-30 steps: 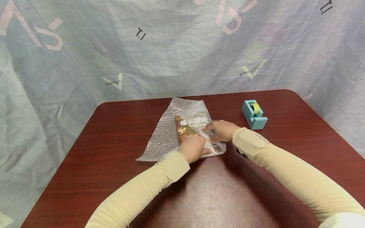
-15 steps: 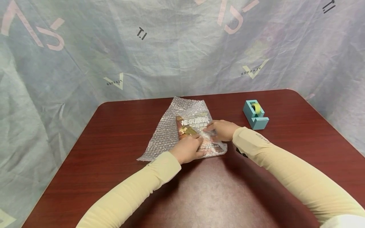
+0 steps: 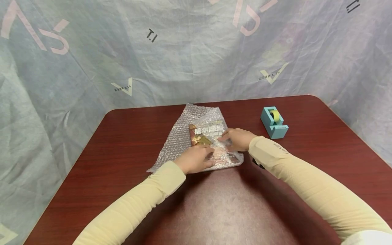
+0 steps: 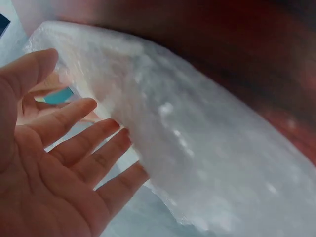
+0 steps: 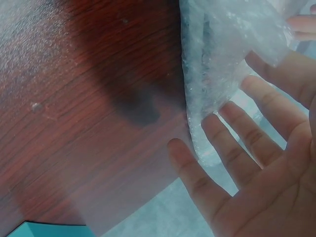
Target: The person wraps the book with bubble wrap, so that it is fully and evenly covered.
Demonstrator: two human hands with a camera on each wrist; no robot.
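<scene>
your book (image 3: 200, 140) lies on the table (image 3: 131, 139), mostly under folded bubble wrap (image 3: 173, 146); left side looks unfolded. left hand (image 3: 193, 159), right hand (image 3: 240, 139) both wide, fingers straight, at the wrap. left hand hides book's near-left corner. tape dispenser (image 3: 275, 131) stands apart, right.
</scene>
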